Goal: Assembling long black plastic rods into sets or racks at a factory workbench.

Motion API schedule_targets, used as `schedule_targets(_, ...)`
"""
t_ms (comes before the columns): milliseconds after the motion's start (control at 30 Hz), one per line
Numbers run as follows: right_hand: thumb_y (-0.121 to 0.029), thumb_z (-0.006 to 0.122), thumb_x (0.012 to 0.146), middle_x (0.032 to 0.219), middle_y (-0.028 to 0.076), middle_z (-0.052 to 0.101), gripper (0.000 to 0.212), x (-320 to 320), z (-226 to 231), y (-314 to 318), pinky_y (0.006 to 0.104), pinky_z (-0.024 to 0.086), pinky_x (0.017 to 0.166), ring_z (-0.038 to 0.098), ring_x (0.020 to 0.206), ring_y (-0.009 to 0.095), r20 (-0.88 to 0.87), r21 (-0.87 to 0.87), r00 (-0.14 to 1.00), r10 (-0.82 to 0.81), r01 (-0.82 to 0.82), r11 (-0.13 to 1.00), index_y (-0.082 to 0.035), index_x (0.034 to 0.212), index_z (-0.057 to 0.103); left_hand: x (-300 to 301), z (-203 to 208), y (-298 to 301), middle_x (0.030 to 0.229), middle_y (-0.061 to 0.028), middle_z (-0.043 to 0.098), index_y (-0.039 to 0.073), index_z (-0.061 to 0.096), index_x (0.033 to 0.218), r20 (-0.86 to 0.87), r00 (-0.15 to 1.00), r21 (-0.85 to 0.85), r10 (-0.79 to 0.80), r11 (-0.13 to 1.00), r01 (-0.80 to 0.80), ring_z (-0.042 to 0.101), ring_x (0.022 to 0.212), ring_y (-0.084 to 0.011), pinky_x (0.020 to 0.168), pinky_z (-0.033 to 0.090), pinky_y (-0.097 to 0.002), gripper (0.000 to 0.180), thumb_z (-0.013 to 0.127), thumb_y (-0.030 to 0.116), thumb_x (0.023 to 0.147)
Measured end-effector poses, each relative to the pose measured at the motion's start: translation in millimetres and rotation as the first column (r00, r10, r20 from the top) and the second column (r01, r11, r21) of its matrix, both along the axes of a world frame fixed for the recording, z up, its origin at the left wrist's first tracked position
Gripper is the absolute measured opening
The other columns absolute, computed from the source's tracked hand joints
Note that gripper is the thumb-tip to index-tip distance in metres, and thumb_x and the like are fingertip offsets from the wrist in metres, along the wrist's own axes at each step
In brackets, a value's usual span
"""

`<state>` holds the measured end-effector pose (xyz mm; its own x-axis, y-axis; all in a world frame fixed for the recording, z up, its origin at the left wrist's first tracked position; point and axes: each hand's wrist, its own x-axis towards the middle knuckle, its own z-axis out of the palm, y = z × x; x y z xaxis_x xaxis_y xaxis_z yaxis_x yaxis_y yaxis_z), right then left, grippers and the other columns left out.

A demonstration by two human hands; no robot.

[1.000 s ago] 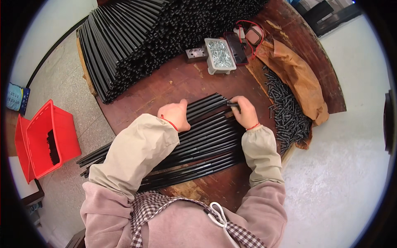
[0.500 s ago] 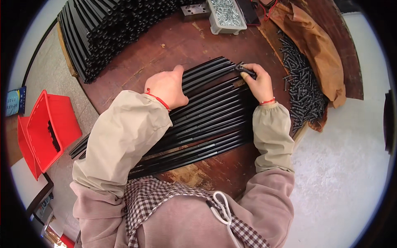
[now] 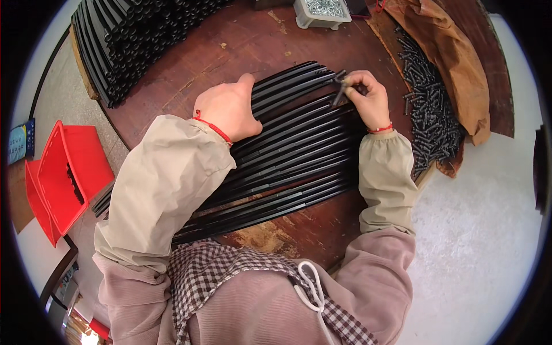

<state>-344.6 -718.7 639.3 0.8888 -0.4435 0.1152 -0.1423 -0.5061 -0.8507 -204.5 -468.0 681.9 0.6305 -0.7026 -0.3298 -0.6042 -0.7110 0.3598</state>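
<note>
A flat row of long black tubes (image 3: 287, 155) lies across the round brown table (image 3: 190, 75) in front of me. My left hand (image 3: 227, 109) presses down on the far tubes, fingers curled over them. At the right ends of those tubes, my right hand (image 3: 365, 98) pinches a small dark screw-like piece (image 3: 339, 92) against a tube end. Both wrists wear a red string. Beige sleeve covers reach to my wrists.
A big stack of black tubes (image 3: 132, 34) fills the table's far left. Loose black screws (image 3: 431, 109) lie heaped on brown paper (image 3: 454, 63) at the right. A pale box of silver screws (image 3: 322, 11) stands at the far edge. Red bins (image 3: 63, 172) sit on the floor, left.
The view has dipped closer to the table. My left hand slid onto the far tubes, and my right hand brought the small dark piece to the tube ends.
</note>
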Motion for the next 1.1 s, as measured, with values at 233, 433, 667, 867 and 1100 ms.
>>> schedule_targets(233,0.006,0.059,0.074,0.093,0.004,0.063,0.021,1.5,3.3,5.3,0.02,0.044,0.07,0.056,0.074,0.012,0.05,-0.042,0.998,0.036,-0.034,0.999,-0.001,0.094,0.062,1.0,1.9,-0.4,0.076,-0.0108,0.063,0.007,0.05,0.102,-0.012,1.0,0.035,0.0,0.999,0.0,0.061,0.073,-0.0315,0.064,0.049,-0.0375,0.043,0.062,0.014,0.061)
schedule_targets(433,0.002,0.057,0.079,0.095,0.007,0.062,0.019,4.6,10.1,0.9,0.02,0.046,0.073,0.059,0.08,0.012,-0.039,0.195,0.971,-0.235,0.238,0.951,0.0,0.098,0.06,0.7,3.7,-0.2,0.077,-0.0112,0.063,0.007,0.05,0.102,-0.01,1.0,0.034,0.002,0.999,-0.002,0.061,0.074,-0.0319,0.065,0.049,-0.0374,0.044,0.062,0.014,0.061)
schedule_targets(667,-0.001,0.051,0.085,0.1,0.008,0.062,0.023,18.8,9.5,5.0,0.0215,0.047,0.077,0.059,0.085,0.012,-0.109,0.441,0.994,-0.011,0.059,0.896,0.0,0.107,0.056,-3.3,0.5,-1.2,0.079,-0.0118,0.064,0.007,0.049,0.105,0.025,1.0,-0.001,-0.003,1.0,0.003,0.061,0.077,-0.0323,0.067,0.049,-0.0371,0.047,0.061,0.013,0.06)
schedule_targets(867,0.0,0.055,0.078,0.099,0.004,0.061,0.027,6.3,13.4,-12.3,0.0237,0.046,0.077,0.058,0.084,0.016,-0.002,-0.33,1.0,-0.021,0.019,0.944,-0.005,0.104,0.06,2.0,11.8,-2.4,0.082,-0.0129,0.064,0.007,0.05,0.105,-0.019,1.0,0.033,0.009,0.999,-0.008,0.061,0.079,-0.0326,0.068,0.049,-0.0374,0.048,0.063,0.014,0.059)
schedule_targets(1100,-0.005,0.06,0.07,0.088,0.002,0.055,0.025,-17.4,12.6,-11.9,0.0284,0.044,0.078,0.054,0.085,0.022,-0.108,-0.39,0.989,0.099,-0.134,0.911,-0.014,0.093,0.065,12.0,10.5,4.2,0.085,-0.0141,0.065,0.007,0.053,0.103,-0.132,0.991,-0.033,-0.022,0.999,0.018,0.061,0.081,-0.0331,0.071,0.049,-0.0376,0.051,0.067,0.017,0.056)
